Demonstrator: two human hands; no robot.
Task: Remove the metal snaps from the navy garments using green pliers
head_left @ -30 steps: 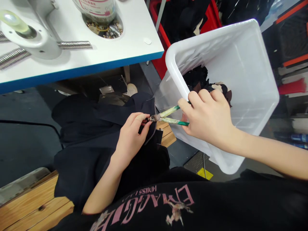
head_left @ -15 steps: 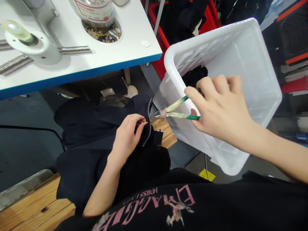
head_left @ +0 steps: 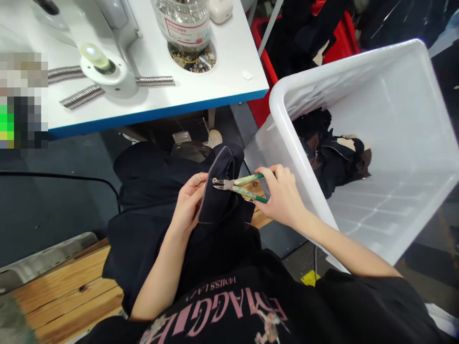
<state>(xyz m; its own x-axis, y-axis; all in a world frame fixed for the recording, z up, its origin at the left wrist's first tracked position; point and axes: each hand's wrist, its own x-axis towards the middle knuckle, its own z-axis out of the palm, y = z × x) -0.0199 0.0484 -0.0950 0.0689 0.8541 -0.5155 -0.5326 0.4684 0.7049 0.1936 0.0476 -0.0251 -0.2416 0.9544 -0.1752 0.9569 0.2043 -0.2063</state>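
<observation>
My left hand (head_left: pixel 191 198) is closed on the edge of a dark navy garment (head_left: pixel 220 191) with grey piping, which is draped over my lap. Its fingers go partly behind the cloth. In my right hand (head_left: pixel 281 193) is a pair of cutting pliers (head_left: pixel 238 185) with worn green handles. The handles are spread and the jaws stand parted, their tips at a small metal fastener (head_left: pixel 214 181) on the cloth, close to my left fingertips. Whether the jaws touch the fastener I cannot tell.
A large white plastic bin (head_left: pixel 287 114) with dark cloth pieces (head_left: pixel 333 148) stands at right. Ahead is a white table (head_left: pixel 229 76) with a blue edge, a labelled jar (head_left: pixel 184 26) and a press machine (head_left: pixel 109 79). A red crate (head_left: pixel 263 71) sits behind.
My right hand has brought the pliers left, away from the bin's rim, to the fastener. The piped edge is turned over, with my left fingers now behind it. The view has shifted left.
</observation>
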